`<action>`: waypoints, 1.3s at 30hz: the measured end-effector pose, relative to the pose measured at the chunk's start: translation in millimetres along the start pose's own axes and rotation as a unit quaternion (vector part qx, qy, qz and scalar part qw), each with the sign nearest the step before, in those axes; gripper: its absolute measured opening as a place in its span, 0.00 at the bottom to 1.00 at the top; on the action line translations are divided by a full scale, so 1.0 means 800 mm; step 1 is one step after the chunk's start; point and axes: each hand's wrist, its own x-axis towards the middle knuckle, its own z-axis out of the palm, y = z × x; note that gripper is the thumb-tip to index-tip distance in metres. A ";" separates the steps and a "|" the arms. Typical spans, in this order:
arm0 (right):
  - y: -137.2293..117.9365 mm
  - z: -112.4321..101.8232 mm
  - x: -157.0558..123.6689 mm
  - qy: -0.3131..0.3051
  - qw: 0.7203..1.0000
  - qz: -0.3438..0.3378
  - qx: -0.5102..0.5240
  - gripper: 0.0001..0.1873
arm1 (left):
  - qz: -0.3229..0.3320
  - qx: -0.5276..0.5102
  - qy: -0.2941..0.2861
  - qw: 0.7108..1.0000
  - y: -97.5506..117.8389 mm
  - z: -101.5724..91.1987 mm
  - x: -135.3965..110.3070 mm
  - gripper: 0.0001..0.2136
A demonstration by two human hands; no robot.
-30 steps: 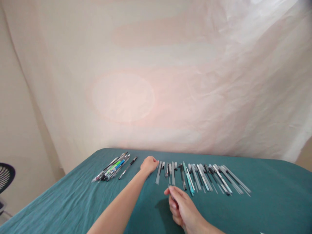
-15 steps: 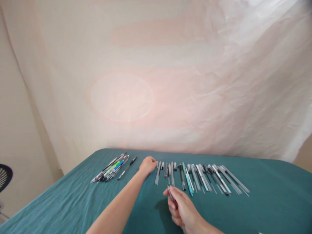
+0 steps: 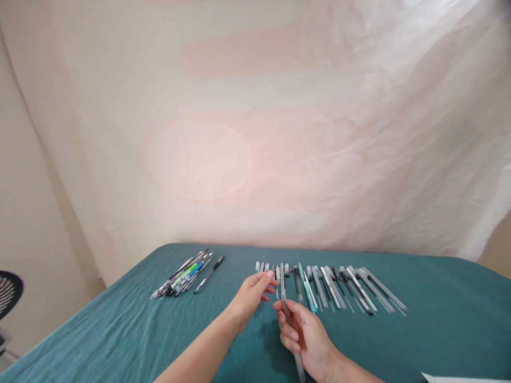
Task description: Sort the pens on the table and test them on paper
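Note:
My right hand (image 3: 305, 338) is wrapped round a slim grey, translucent pen (image 3: 298, 364) that points up and away from me. No cap shows on its front end. My left hand (image 3: 253, 298) hovers just left of the pen's tip, fingers apart and nothing visible in them. Behind both hands lies a row of pens and parts, among them a teal pen (image 3: 310, 297) and a white pen (image 3: 362, 290). A small pale cap (image 3: 257, 266) lies at the row's left end. My left hand hides part of this row.
A heap of pens (image 3: 183, 276), some green and blue, lies on the left of the green cloth (image 3: 120, 319). Beside it is a single black-ended pen (image 3: 209, 274). A white sheet's corner (image 3: 459, 379) shows at lower right; a black fan-like object (image 3: 8, 293) stands at far left.
My left hand has left the row's left end and come right and nearer, beside the pen tip. A pale cap now shows where it was. My right hand still grips the pen.

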 end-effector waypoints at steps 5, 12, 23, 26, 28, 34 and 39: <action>-0.001 0.000 0.002 -0.019 0.998 -0.047 0.023 0.10 | -0.046 -0.170 -0.110 0.978 0.005 0.024 -0.029 0.19; -0.002 0.001 -0.001 -0.021 0.999 -0.029 -0.009 0.12 | -0.008 -0.220 -0.061 0.974 0.008 0.014 -0.018 0.15; 0.002 0.002 -0.002 0.001 0.998 0.021 -0.063 0.19 | 0.008 -0.393 0.078 0.916 0.009 -0.029 0.004 0.09; 0.004 0.001 -0.002 0.005 0.997 0.007 -0.076 0.19 | 0.007 -0.391 0.078 0.917 0.007 -0.025 0.003 0.09; 0.005 0.000 -0.003 0.007 0.996 -0.006 -0.091 0.19 | 0.006 -0.387 0.083 0.919 0.005 -0.024 0.003 0.09; 0.005 0.004 -0.004 0.015 0.991 -0.020 -0.131 0.22 | 0.004 -0.371 0.117 0.921 -0.003 -0.024 0.006 0.10; 0.007 0.007 -0.003 0.037 0.985 -0.042 -0.164 0.23 | 0.001 -0.349 0.140 0.927 -0.003 -0.023 0.005 0.10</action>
